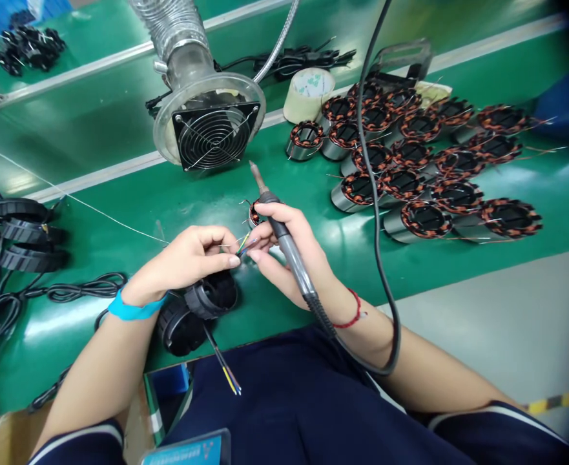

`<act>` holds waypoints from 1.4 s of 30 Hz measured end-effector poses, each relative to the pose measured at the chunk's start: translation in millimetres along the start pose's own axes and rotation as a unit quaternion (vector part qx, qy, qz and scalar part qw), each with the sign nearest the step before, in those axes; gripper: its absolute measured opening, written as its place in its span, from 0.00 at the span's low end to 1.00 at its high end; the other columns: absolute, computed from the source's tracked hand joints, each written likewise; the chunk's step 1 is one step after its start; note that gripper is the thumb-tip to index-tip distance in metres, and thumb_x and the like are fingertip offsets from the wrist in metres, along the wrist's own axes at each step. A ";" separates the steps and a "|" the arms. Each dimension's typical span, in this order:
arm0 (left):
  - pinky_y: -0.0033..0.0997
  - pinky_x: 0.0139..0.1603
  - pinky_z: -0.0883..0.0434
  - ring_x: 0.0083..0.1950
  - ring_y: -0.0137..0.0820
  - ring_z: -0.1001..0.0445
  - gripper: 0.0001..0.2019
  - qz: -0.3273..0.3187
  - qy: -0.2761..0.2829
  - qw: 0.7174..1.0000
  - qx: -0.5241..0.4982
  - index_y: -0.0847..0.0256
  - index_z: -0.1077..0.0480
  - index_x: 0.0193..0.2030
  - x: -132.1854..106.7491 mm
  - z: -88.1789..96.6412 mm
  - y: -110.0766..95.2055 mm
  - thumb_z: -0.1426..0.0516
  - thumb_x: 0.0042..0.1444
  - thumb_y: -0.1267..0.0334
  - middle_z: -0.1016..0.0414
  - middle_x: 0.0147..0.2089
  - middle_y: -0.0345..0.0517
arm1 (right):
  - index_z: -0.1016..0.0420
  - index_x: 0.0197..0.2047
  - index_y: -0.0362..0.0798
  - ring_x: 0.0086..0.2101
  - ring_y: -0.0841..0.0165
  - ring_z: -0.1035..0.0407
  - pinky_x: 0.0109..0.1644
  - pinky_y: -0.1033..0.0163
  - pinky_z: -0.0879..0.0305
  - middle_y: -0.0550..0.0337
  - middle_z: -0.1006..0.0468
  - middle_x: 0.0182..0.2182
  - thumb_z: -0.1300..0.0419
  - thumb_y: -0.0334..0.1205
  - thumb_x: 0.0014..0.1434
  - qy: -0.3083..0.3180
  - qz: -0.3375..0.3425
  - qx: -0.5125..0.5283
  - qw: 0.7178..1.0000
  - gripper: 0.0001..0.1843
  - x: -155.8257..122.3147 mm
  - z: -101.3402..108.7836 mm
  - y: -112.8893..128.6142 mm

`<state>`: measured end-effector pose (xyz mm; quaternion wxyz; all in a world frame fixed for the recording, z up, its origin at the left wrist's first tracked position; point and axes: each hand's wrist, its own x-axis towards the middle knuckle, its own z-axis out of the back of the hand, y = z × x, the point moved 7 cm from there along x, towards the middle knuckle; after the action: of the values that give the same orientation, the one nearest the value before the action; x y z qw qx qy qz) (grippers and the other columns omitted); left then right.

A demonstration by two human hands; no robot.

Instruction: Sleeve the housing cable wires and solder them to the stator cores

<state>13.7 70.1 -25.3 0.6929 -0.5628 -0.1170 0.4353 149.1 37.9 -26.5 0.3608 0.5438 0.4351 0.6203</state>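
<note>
My right hand [301,252] is closed around a soldering iron [290,247], its tip pointing up and away from me. Thumb and fingertips of that hand also meet the stripped-back cable wires [243,244], yellow-green and blue among them. My left hand [201,255] pinches these same wires from the other side. A thin silvery wire [114,219], which looks like solder, runs from the far left to my left hand. Just beyond the fingers is a small copper-wound stator [254,215], partly hidden. Below my left hand sit two black round plastic housings [211,297], one with wire ends hanging out.
A fume extractor [216,135] with a grille stands behind my hands. Several wound stators [424,219] fill the right, near a tape roll [308,93]. The iron's black cord [374,194] loops over my right forearm. Black housings [35,255] and coiled cables [85,289] lie left.
</note>
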 end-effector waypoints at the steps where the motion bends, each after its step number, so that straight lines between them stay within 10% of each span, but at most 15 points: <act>1: 0.23 0.27 0.44 0.25 0.22 0.44 0.08 0.002 0.002 1.000 -0.006 0.63 0.30 0.30 0.2 -0.5 0.8 0.39 0.54 0.60 0.39 0.24 0.33 | 0.43 0.58 0.52 0.36 0.73 0.27 0.41 0.65 0.27 0.63 0.26 0.37 0.40 0.32 0.58 -0.003 -0.009 0.010 1.000 0.26 0.5 -1.4 -1.4; 11: 0.27 0.36 0.35 0.34 0.27 0.31 0.10 -0.005 0.029 0.999 -0.021 0.63 0.29 0.33 3.5 -1.1 0.8 0.43 0.58 0.58 0.27 0.32 0.42 | 0.42 0.57 0.53 0.35 0.71 0.26 0.43 0.62 0.27 0.64 0.25 0.36 0.41 0.35 0.60 -0.038 -0.053 -0.008 0.998 0.23 0.4 0.3 -7.8; 42: 0.25 0.30 0.40 0.28 0.25 0.38 0.16 -0.038 0.009 0.999 -0.039 0.63 0.31 0.34 4.9 -3.5 1.7 0.46 0.61 0.51 0.30 0.30 0.40 | 0.45 0.56 0.54 0.33 0.72 0.26 0.40 0.63 0.27 0.64 0.25 0.36 0.42 0.34 0.58 -0.045 -0.044 0.074 0.995 0.24 3.0 -1.4 -15.4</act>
<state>18.1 71.3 -29.6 0.6876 -0.5881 -0.1487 0.3991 146.9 46.1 -39.8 0.3655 0.5766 0.4863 0.5454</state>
